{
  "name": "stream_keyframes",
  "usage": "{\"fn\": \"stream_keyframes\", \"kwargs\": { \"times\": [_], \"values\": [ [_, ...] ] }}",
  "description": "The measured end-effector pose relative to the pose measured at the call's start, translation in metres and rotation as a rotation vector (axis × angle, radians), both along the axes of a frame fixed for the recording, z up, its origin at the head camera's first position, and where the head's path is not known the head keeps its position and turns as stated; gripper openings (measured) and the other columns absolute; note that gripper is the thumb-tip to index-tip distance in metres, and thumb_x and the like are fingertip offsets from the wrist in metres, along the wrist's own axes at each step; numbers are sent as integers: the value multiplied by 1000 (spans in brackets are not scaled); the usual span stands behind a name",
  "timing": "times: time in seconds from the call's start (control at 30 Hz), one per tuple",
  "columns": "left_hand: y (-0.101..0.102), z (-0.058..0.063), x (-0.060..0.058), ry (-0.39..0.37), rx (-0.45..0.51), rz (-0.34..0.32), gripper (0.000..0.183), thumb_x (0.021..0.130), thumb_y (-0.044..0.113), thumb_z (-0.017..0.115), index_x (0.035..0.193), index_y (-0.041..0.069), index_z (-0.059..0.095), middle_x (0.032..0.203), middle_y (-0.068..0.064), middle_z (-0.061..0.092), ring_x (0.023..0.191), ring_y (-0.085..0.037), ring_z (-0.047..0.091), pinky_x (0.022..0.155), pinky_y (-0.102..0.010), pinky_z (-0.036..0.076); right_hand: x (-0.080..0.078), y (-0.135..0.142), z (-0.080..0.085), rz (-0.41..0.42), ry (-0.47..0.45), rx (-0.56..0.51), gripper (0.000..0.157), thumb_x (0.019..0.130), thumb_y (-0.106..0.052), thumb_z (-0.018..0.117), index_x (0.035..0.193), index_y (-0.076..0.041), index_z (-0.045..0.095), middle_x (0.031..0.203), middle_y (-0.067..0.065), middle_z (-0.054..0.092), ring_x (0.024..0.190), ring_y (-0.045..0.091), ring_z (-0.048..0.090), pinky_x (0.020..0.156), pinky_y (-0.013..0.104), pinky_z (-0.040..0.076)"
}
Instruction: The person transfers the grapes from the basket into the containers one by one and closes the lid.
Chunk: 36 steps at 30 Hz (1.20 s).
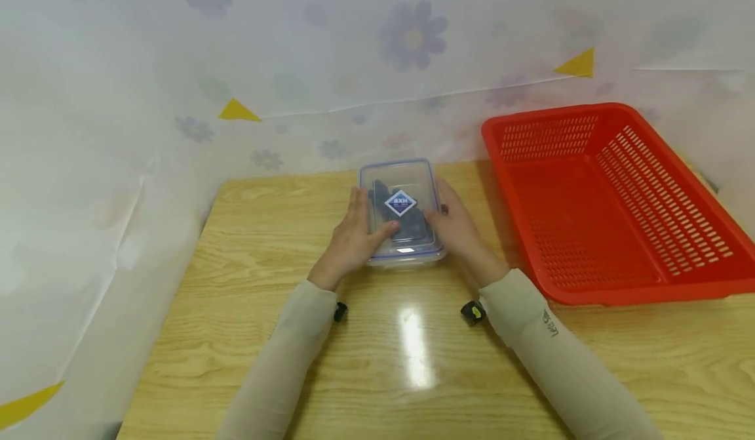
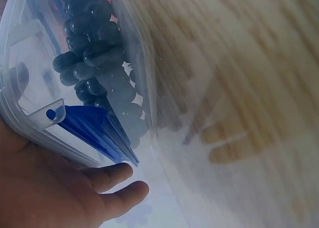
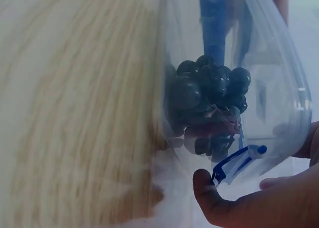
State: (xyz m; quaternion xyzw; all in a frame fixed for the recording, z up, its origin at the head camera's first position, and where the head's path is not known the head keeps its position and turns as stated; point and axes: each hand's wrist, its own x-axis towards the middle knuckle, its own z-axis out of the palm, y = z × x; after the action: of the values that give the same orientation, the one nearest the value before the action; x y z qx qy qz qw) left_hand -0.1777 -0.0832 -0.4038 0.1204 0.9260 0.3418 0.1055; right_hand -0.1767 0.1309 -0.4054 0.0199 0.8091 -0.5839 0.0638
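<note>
A clear plastic food container (image 1: pixel 407 172) with a blue-edged lid stands on the table between both hands. Through its walls I see a bunch of dark, round, grape-like pieces (image 2: pixel 94 33). My left hand (image 1: pixel 352 238) holds the left side, thumb on the lid. Below the left wrist camera's blue locking flap (image 2: pixel 99 130), two fingertips (image 2: pixel 127 195) show, and the flap slants away from the wall. My right hand (image 1: pixel 459 230) grips the opposite side, its thumb on the lid too. One right fingertip (image 3: pixel 203 180) touches another blue-edged flap (image 3: pixel 232 163), also tilted outward.
A large red plastic basket (image 1: pixel 519 220) with slotted walls stands to the right on the wooden table (image 1: pixel 248 309). Behind the table hangs a flowered sheet (image 1: pixel 330 46) with yellow triangles of tape. Black wrist cameras (image 1: pixel 473 312) sit under the sleeves.
</note>
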Motion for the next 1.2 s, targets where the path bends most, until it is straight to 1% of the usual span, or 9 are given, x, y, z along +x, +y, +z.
{"fn": "stream_keyframes", "kwargs": {
  "times": [0.13, 0.23, 0.37, 0.63, 0.7, 0.87, 1.0, 1.1, 1.2],
  "values": [
    [0, -2, 0, -14, -2, 6, 105, 97, 65, 51, 161, 6, -8, 166, -10, -17, 152, -33, 2, 120, -48, 11, -1, 5, -2, -45, -130, -129, 74, 103, -13, 58, 164, -13, 15, 159, 27, 28, 142, 42, 35, 113, 53, 34],
    [-1, -3, 0, -21, -2, 10, 104, 98, 65, 51, 161, 6, -8, 166, -9, -18, 152, -32, 0, 120, -48, 10, -1, 7, -4, -69, -165, -168, 80, 102, -15, 62, 164, -12, 13, 155, 30, 34, 139, 41, 40, 111, 51, 38],
    [-2, -5, -1, -26, 8, 15, 105, 97, 65, 51, 161, 8, -8, 166, -8, -17, 152, -33, 1, 120, -49, 11, -1, 7, -4, -113, -159, -140, 84, 99, -16, 66, 163, -11, 12, 155, 29, 34, 139, 41, 41, 111, 51, 38],
    [-2, -5, -2, -18, 14, 16, 105, 97, 65, 52, 162, 7, -8, 166, -9, -16, 152, -35, 5, 119, -53, 14, -2, 3, -4, -173, -95, -107, 75, 97, -11, 67, 160, -11, 27, 153, 24, 37, 135, 39, 43, 110, 51, 39],
    [-2, -5, -2, -17, 13, 16, 105, 97, 65, 52, 162, 8, -8, 166, -9, -16, 151, -36, 6, 119, -54, 14, -2, 2, -3, -170, -77, -114, 74, 98, -9, 66, 160, -8, 27, 154, 25, 37, 136, 40, 42, 112, 50, 37],
    [-2, -5, -2, -11, 9, 16, 104, 97, 64, 51, 162, 7, -8, 166, -9, -16, 151, -38, 7, 119, -53, 14, -3, 0, -2, -148, -56, -122, 72, 99, -6, 62, 160, -4, 24, 159, 22, 32, 144, 37, 33, 118, 47, 26],
    [-2, -4, -3, -9, 6, 15, 105, 97, 66, 50, 162, 7, -8, 166, -9, -17, 151, -37, 6, 119, -52, 13, -4, -2, -3, -114, -35, -142, 72, 101, -4, 58, 161, -2, 18, 164, 19, 23, 150, 32, 22, 121, 41, 17],
    [-2, -4, -4, -3, 7, 8, 106, 97, 67, 49, 161, 7, -8, 166, -9, -17, 151, -37, 6, 120, -51, 13, -5, -2, -3, -76, -20, -113, 72, 102, -3, 54, 161, -1, 13, 166, 17, 15, 152, 30, 14, 122, 40, 11],
    [-2, -4, -5, 2, 7, 2, 106, 97, 68, 48, 161, 7, -9, 166, -9, -17, 151, -37, 6, 120, -51, 13, -6, -2, -2, -49, -24, -66, 70, 104, -5, 50, 162, -2, 10, 167, 15, 12, 153, 30, 9, 122, 42, 8]
  ]
}}
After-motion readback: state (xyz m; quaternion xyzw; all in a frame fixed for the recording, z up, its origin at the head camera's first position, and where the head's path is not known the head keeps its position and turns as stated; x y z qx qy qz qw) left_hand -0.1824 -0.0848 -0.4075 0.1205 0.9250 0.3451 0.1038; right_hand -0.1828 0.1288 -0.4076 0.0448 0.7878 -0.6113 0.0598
